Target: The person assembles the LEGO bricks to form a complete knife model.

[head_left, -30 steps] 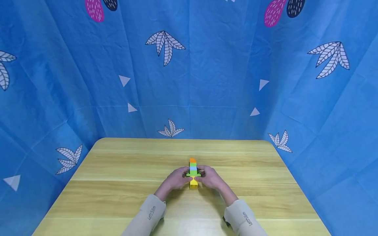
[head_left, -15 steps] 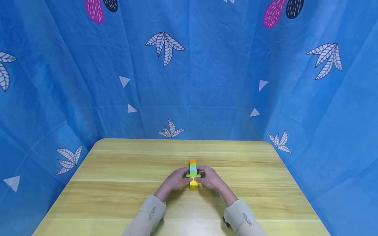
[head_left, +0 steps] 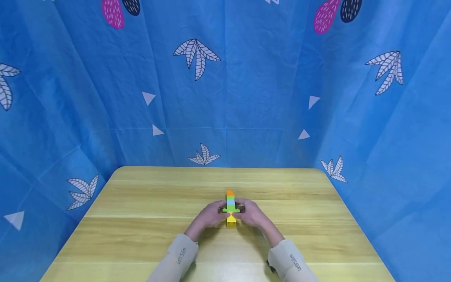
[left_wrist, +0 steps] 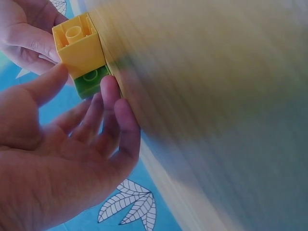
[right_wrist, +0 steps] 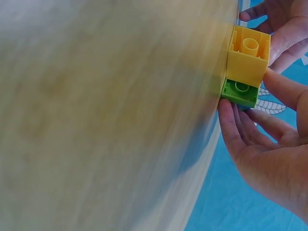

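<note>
A toy made of joined building blocks (head_left: 230, 203) lies lengthwise on the table, its orange end away from me. Green and light blue blocks follow, a green one juts out at both sides, and a yellow block (head_left: 231, 224) forms the near end. My left hand (head_left: 210, 214) holds it from the left, its thumb on the yellow block, and my right hand (head_left: 251, 212) does likewise from the right. In the left wrist view the hollow underside of the yellow block (left_wrist: 83, 55) shows, with a green block (left_wrist: 89, 86) beside it. Some fingertips are hidden behind the toy.
The wooden table (head_left: 151, 196) spreads around the hands, with rounded far corners. A blue curtain (head_left: 225, 98) printed with leaves and triangles hangs behind it and along both sides.
Both hands keep the same hold on the block toy. Only the whole head view has shifted down very slightly.
</note>
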The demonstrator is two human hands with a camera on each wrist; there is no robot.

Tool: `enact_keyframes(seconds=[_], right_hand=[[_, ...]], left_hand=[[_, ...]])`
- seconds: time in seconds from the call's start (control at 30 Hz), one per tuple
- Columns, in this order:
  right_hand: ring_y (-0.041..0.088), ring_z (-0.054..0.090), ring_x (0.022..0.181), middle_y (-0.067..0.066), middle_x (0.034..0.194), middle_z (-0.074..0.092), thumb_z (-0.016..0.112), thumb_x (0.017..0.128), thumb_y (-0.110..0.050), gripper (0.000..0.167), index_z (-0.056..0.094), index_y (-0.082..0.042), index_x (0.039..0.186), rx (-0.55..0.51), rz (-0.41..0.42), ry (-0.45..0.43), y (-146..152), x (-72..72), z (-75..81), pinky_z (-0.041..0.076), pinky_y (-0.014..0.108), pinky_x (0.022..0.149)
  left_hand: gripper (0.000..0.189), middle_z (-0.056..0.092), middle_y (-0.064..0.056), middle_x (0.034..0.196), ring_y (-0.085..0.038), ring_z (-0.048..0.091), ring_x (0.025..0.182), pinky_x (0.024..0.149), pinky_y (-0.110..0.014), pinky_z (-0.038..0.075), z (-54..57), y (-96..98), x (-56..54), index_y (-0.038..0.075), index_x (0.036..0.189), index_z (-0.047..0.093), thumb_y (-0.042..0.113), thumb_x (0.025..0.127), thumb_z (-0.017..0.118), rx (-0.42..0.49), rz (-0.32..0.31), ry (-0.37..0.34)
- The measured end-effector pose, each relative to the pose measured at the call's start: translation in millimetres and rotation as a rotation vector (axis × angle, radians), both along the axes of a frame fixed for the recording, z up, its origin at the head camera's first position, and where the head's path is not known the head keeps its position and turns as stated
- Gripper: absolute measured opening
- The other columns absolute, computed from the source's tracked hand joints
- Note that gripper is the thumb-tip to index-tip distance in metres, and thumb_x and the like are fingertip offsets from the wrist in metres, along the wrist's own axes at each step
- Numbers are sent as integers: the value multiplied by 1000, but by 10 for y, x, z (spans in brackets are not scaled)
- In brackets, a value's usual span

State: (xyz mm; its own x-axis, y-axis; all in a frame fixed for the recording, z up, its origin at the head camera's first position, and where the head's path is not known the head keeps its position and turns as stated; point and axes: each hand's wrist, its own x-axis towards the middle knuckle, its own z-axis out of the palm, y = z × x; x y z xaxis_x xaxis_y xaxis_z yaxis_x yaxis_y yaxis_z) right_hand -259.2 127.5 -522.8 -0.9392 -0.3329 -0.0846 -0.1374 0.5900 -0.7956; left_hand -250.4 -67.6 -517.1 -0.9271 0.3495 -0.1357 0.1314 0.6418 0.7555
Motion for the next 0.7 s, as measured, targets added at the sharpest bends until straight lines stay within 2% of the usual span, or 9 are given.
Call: enact_keyframes(seconds=[0.27, 0.47, 0.57, 0.7], right_hand=[[36, 66, 113, 27, 138, 61, 74, 95, -9, 57, 53, 4, 146, 2, 9, 1, -8, 6, 28, 60, 47, 95], [36, 67, 112, 27, 133, 64, 74, 94, -7, 57, 53, 4, 146, -5, 23, 6, -17, 12, 42, 60, 48, 95], [36, 67, 111, 26, 131, 66, 74, 94, -9, 56, 54, 4, 145, -2, 17, 21, -6, 23, 40, 59, 49, 96], [36, 67, 114, 24, 137, 63, 74, 94, -12, 58, 53, 3, 146, 4, -3, 51, 70, 36, 60, 58, 50, 98]], left_hand=[[48, 61, -21, 141, -46, 55, 133, 111, -68, 42, 8, -9, -8, 12, 147, 56, 26, 102, 65, 2, 9, -13], [51, 62, -21, 140, -46, 55, 132, 111, -67, 43, -22, -24, -12, 9, 147, 54, 26, 101, 66, 31, 21, -19], [56, 63, -22, 138, -45, 57, 130, 110, -66, 44, -26, -51, -13, 5, 150, 50, 28, 102, 66, 31, 34, -7], [63, 63, -20, 140, -44, 58, 130, 110, -65, 44, 20, -147, -20, 4, 155, 42, 32, 103, 63, -33, 56, 51]])
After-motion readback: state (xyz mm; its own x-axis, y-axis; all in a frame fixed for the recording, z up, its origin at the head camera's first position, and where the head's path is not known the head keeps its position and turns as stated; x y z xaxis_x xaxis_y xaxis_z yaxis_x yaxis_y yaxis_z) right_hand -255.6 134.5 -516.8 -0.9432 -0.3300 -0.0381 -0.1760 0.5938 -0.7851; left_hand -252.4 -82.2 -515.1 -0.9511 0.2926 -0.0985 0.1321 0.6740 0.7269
